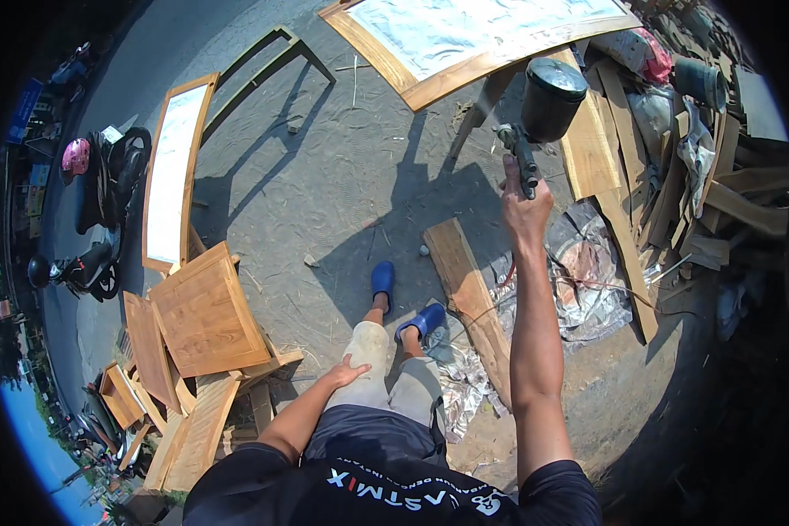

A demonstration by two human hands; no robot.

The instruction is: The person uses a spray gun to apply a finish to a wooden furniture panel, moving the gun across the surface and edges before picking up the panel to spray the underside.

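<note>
At the far side, a wide framed panel (465,81) is seen, its wooden border set around a white covering. Judged by its breadth, it would be stiff and awkward; it is best gripped by the border, since the covering looks thin and easily torn. At the left, a narrower framed panel (206,105) is stood on a slant, and would likewise be taken by its wooden edges.

At the right of the far side, just beside the wide panel's near edge, the spray gun (521,156) is held up. Its body is presumably rigid metal. By the large dark cup (552,101) mounted on it, a top-heavy pull is to be expected, more so if it is full; the fill cannot be told. It should be held by the handle and kept level, as a wet grip could be slippery.

The handle is wrapped by the right hand (528,206), its fingers clamped around it; whether the trigger is pressed cannot be told. The left hand (348,372) is laid on the left leg of the shorts (368,342), with nothing held, fingers loosely extended and thumb apart.

Thinnest of all, a reddish hose (587,281) is trailed at the right; its joint with the gun cannot be made out.
</note>
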